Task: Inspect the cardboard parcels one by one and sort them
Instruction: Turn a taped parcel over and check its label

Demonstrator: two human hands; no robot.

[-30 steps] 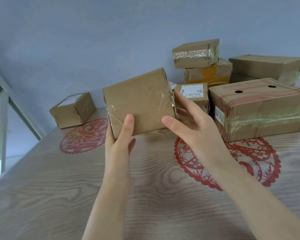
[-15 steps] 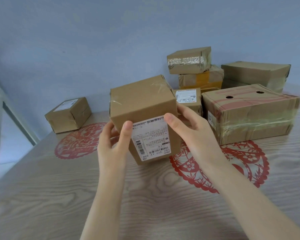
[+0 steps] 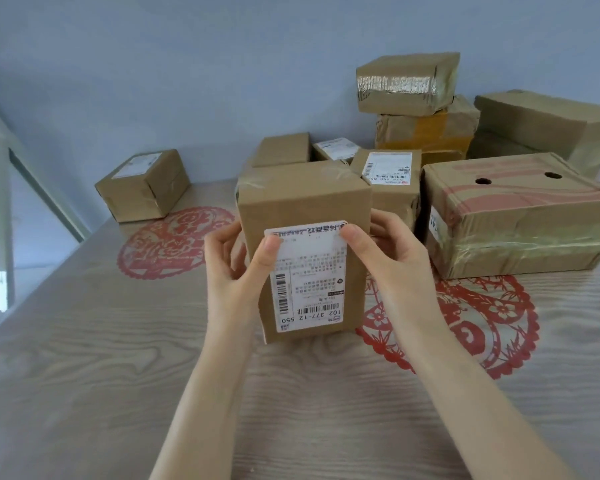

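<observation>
A brown cardboard parcel point(image 3: 302, 202) is held up above the wooden table point(image 3: 84, 375), its white shipping label point(image 3: 310, 282) facing me upside down. My left hand point(image 3: 232, 275) grips its left side, thumb on the label's top corner. My right hand point(image 3: 395, 268) grips the right side, thumb on the label's upper right edge. Behind it stand a small labelled parcel point(image 3: 392, 181) and two more small parcels point(image 3: 281, 148). A single parcel point(image 3: 142, 185) sits apart at the far left.
At the right lies a large taped box with two holes point(image 3: 520, 216). Behind it are a stack of two parcels point(image 3: 409, 84) and a long box point(image 3: 548, 123). Red paper-cut decals point(image 3: 492, 317) mark the table. A blue wall stands behind; the table's left edge drops off.
Both hands have turned the parcel so its label faces me, and brought it closer and lower. My thumbs now lie on the label's top corners.
</observation>
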